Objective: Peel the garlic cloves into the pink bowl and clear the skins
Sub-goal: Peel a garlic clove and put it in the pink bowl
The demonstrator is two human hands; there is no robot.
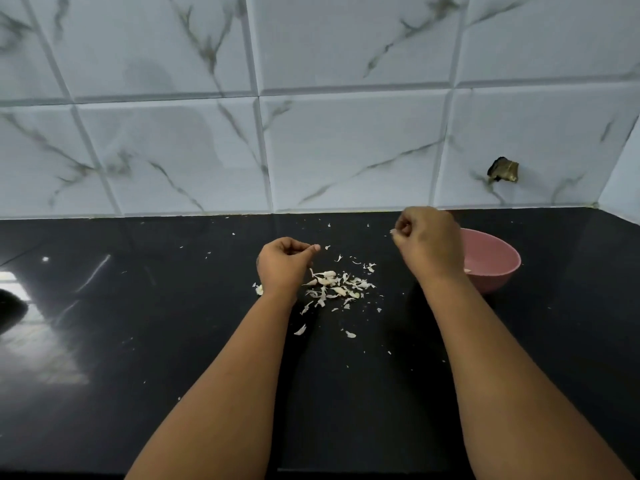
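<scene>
A loose pile of pale garlic skins (334, 287) lies on the black counter (145, 341) between my two hands, with small flakes scattered around it. My left hand (282, 266) hovers just left of the pile, fingers curled, thumb and forefinger tips together; nothing shows in it. A pale garlic piece (258, 289) lies beside its wrist. My right hand (429, 240) is raised at the left rim of the pink bowl (498, 263), fingers curled; a tiny pale speck sits at its fingertips. A sliver of something pale (467, 270) shows inside the bowl.
A marbled tile wall (311, 133) rises right behind the counter, with a chipped hole (504, 169) above the bowl. The counter meets a side wall at the far right. A dark object (10, 313) pokes in at the left edge.
</scene>
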